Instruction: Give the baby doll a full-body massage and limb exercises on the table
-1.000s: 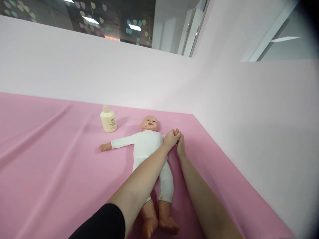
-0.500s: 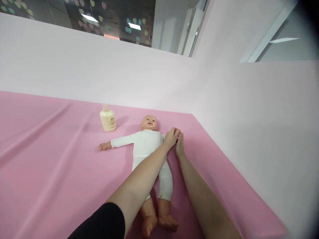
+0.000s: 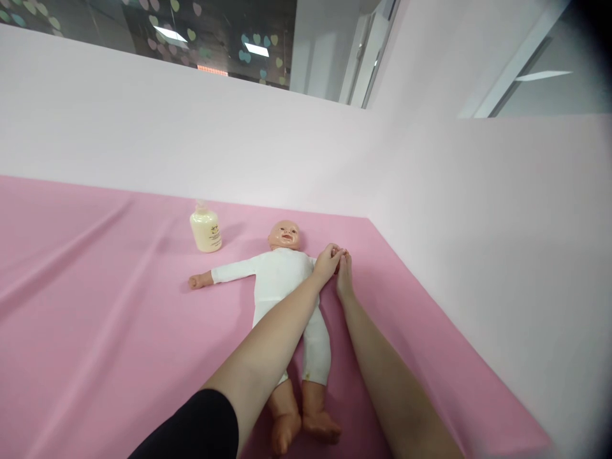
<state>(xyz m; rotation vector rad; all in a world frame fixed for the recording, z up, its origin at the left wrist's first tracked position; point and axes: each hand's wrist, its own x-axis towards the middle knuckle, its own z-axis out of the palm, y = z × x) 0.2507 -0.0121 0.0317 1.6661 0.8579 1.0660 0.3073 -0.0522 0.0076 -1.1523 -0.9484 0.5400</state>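
A baby doll [image 3: 280, 280] in a white bodysuit lies on its back on the pink sheet [image 3: 95, 319], head toward the far wall, one arm stretched out to the left. My left hand [image 3: 326, 263] reaches across the doll's body and closes around its other arm, near the doll's hand. My right hand [image 3: 344, 275] lies just beside it, fingers touching the same small hand. That arm of the doll is mostly hidden under my hands.
A cream lotion bottle [image 3: 205, 229] with a pump stands left of the doll's head. Pale pink walls [image 3: 478, 223] close the sheet at the back and right. A glass window runs along the top.
Both my hands have stayed on the doll's arm, shifting only slightly. The doll and bottle have not moved.
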